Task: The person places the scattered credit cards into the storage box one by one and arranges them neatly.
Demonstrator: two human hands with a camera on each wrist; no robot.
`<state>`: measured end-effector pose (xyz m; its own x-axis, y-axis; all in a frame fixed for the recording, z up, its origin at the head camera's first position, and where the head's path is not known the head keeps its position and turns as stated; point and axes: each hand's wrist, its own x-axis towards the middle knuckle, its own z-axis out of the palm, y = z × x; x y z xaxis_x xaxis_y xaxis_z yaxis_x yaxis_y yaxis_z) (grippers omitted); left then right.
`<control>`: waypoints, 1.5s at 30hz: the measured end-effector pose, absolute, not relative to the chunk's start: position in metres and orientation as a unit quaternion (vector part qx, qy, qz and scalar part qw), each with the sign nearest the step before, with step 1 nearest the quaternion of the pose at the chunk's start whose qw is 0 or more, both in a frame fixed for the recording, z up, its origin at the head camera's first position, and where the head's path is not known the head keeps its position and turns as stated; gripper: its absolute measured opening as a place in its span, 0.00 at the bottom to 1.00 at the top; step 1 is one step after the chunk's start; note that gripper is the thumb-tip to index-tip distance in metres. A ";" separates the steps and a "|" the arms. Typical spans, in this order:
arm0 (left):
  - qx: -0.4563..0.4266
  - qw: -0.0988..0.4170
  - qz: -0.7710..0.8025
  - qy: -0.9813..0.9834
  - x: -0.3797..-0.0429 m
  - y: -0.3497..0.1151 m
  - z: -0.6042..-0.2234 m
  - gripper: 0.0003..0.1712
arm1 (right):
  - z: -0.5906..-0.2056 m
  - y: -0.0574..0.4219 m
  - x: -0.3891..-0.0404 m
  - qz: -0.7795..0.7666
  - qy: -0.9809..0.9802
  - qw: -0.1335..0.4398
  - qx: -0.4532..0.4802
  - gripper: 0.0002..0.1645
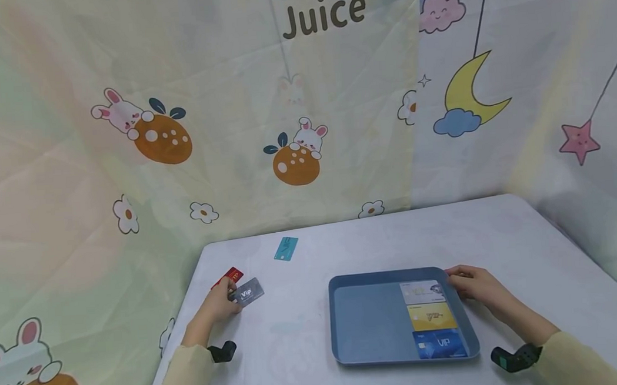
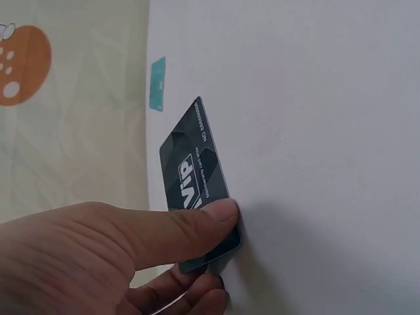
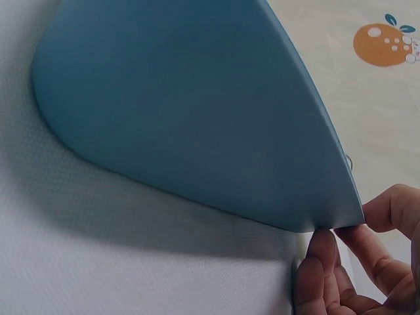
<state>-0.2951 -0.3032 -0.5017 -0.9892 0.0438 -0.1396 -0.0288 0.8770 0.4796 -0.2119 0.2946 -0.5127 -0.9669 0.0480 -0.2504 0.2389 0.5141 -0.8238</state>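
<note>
My left hand (image 1: 221, 304) pinches a dark grey VIP card (image 1: 252, 291) between thumb and fingers, over the left part of the table. In the left wrist view the thumb lies across the printed face of the grey card (image 2: 190, 147), which is tilted. Just behind this hand is a red card (image 1: 234, 274), partly hidden by it. At the far right corner of a blue-grey tray (image 1: 372, 321), my right hand (image 1: 475, 285) pinches the rim, thumb on top and fingers beneath, as the right wrist view shows. Its smooth side wall (image 3: 197, 118) fills much of that view.
Along the tray's right side lie a white card (image 1: 418, 293), a gold card (image 1: 424, 318) and a blue VIP card (image 1: 429, 345) in a column. A teal card (image 1: 286, 248) lies near the table's back edge. Printed cloth (image 1: 233, 179) hangs behind the table.
</note>
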 end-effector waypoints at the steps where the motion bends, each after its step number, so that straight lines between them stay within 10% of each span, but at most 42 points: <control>1: 0.006 0.070 0.253 0.965 -0.295 -0.303 -0.503 0.29 | -0.513 0.295 -0.212 -0.486 0.865 0.098 0.083 0.29; 12: -0.017 0.012 0.304 0.952 -0.296 -0.302 -0.512 0.16 | -0.512 0.293 -0.212 -0.485 0.865 0.095 0.089 0.29; 45: -0.140 0.054 0.650 0.745 -0.288 -0.263 -0.498 0.21 | -0.510 0.293 -0.212 -0.481 0.867 0.100 0.084 0.29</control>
